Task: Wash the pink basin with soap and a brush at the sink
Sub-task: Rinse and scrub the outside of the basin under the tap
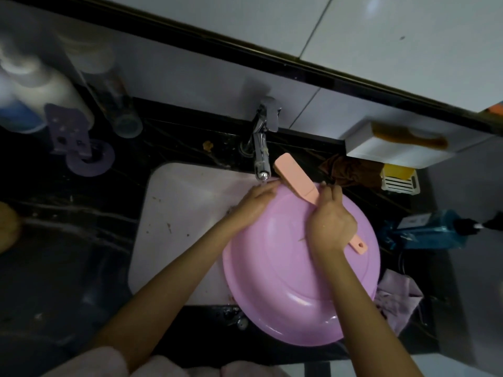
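The pink basin point(283, 270) lies tilted over the right side of the white sink point(179, 213), its underside facing me. My left hand point(255, 202) grips the basin's far rim right under the tap. My right hand point(330, 224) is closed around the handle of a peach-pink brush point(292, 174), whose head points up toward the chrome tap point(262, 156). The handle's end sticks out below my palm. The bristle side is hidden from me.
Black marble counter point(70, 240) surrounds the sink. Bottles point(40, 99) and a purple holder point(70, 137) stand at the left. A brown rag point(351, 170), a yellow soap in a white dish point(400, 178), a teal pump bottle point(427, 232) and a pinkish cloth point(400, 297) sit at the right.
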A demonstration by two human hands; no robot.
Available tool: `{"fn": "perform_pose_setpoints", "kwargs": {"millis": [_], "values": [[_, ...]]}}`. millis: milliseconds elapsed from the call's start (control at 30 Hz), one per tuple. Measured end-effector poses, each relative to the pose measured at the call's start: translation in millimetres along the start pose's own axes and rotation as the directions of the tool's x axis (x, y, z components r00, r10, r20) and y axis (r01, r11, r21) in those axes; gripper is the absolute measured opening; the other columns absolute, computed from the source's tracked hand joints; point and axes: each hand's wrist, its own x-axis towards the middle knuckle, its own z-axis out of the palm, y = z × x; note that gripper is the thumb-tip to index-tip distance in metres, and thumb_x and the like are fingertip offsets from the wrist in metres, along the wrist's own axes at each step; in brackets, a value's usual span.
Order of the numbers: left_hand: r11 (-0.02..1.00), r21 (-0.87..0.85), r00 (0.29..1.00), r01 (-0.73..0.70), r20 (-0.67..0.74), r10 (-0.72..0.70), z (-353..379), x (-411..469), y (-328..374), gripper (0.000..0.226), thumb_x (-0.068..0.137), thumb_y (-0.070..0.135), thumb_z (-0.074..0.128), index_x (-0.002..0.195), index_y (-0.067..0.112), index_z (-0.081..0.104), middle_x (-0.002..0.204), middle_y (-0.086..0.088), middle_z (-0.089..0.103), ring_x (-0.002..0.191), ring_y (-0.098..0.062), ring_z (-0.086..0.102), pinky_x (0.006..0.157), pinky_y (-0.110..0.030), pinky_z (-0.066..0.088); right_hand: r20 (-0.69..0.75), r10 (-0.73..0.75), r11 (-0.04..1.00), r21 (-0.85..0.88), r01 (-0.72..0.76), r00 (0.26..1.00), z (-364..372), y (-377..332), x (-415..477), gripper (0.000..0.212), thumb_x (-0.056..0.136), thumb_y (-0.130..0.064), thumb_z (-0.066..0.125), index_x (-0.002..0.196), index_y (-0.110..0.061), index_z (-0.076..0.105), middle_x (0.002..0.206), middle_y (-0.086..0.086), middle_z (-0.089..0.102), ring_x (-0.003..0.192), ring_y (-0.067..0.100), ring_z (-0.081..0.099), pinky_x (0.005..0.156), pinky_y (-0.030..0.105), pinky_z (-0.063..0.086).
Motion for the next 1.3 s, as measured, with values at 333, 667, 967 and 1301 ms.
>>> {"fn": "perform_pose_setpoints", "kwargs": {"millis": [333, 667, 967, 1301], "values": [[0.99, -0.142, 0.968, 0.011, -0.246, -0.046, -6.5, -23.2, -21.9, 0.021, 0.082, 0.029, 0.054, 0.095, 0.027, 0.071, 0.101, 0.005, 0.067, 0.095, -0.013, 0.059, 0.09, -0.033, 0.043, -0.033, 0.013, 0.999, 0.034, -0.012, 0.999, 2.5, 5.1, -3.4, 0.039, 0.088, -0.003, 0.048, 0.126, -0.005, 0.054, 0.124, 0.014, 0.053, 0.059, 0.036, 0.058, 0.046, 0.025, 0.015], [0.986, -0.055, 0.983, 0.155, -0.089, -0.16, -12.7, -1.7, -16.3, 0.023, 0.094, 0.034, 0.049, 0.106, 0.031, 0.069, 0.112, 0.008, 0.066, 0.105, -0.007, 0.059, 0.105, -0.033, 0.039, -0.023, -0.011, 1.0, 0.013, 0.011, 1.0, 2.9, -5.2, 3.0, 0.034, 0.087, -0.002, 0.051, 0.12, -0.002, 0.057, 0.115, 0.017, 0.055, 0.055, 0.035, 0.057, 0.046, 0.026, 0.019], [0.977, -0.12, 0.984, 0.178, -0.001, -0.179, -9.5, -1.5, 4.4, 0.025, 0.095, 0.028, 0.047, 0.099, 0.031, 0.071, 0.106, 0.004, 0.069, 0.107, -0.014, 0.059, 0.108, -0.044, 0.037, -0.016, -0.015, 1.0, -0.022, 0.015, 1.0, -2.0, -6.1, 2.4, 0.038, 0.092, -0.005, 0.044, 0.129, -0.003, 0.05, 0.125, 0.016, 0.05, 0.066, 0.037, 0.059, 0.053, 0.033, 0.026], [0.973, -0.142, 0.98, 0.18, -0.061, -0.19, -11.1, -23.5, -19.7, 0.032, 0.097, 0.033, 0.04, 0.124, 0.026, 0.057, 0.132, 0.0, 0.056, 0.12, -0.013, 0.051, 0.109, -0.036, 0.034, -0.023, -0.022, 1.0, -0.007, 0.022, 0.999, 2.4, -2.5, 3.5, 0.038, 0.091, -0.005, 0.044, 0.128, -0.003, 0.05, 0.124, 0.016, 0.049, 0.063, 0.037, 0.058, 0.05, 0.031, 0.022]]}}
